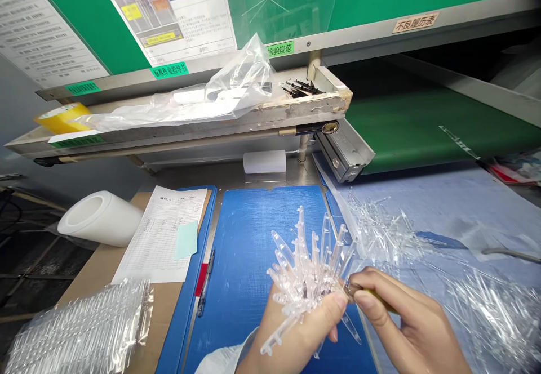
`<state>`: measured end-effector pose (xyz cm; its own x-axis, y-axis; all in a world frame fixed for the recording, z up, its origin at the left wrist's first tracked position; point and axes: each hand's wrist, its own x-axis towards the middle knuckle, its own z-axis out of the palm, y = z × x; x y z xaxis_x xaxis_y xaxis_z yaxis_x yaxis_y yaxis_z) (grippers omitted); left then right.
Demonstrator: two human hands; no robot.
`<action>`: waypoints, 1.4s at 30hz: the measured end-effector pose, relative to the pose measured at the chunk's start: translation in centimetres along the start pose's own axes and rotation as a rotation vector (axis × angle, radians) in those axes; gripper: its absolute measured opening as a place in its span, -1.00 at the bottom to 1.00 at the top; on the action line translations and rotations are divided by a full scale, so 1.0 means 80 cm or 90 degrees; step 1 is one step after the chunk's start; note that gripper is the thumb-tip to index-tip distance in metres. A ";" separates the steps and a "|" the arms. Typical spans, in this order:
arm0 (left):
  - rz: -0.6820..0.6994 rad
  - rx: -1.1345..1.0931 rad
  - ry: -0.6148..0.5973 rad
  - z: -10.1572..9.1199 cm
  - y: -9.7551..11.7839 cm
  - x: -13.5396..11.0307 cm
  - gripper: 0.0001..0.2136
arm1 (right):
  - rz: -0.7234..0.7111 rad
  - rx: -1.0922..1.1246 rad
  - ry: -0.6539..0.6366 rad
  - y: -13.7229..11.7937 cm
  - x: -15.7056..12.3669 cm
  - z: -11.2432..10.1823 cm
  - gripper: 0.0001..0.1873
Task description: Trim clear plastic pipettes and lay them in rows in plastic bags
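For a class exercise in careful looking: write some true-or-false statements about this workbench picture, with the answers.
1. The left hand grips a cluster of clear plastic moulded parts. True.
2. The right hand holds a blue-handled tool. False: the tool has a yellow handle.
3. A pale green sticky note lies on the paper form. True.
4. The white roll stands on end. False: it lies on its side.
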<state>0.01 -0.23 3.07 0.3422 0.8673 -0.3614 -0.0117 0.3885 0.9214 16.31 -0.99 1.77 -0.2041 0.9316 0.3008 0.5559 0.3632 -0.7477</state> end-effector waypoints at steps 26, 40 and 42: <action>-0.093 -0.158 -0.018 0.000 -0.012 0.009 -0.79 | 0.368 0.107 0.283 0.028 0.008 -0.008 -0.70; -0.109 -0.251 -0.024 0.002 -0.015 0.013 -0.79 | 0.203 -0.003 0.066 0.015 0.008 -0.006 -0.76; -0.112 -0.279 -0.035 0.001 -0.015 0.013 -0.79 | 0.164 0.056 -0.011 0.009 0.005 -0.010 -0.76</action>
<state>0.44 0.21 1.62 0.4241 0.7634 -0.4872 -0.3407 0.6329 0.6952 17.24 -0.35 1.83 -0.0788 0.9933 0.0848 0.5198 0.1135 -0.8467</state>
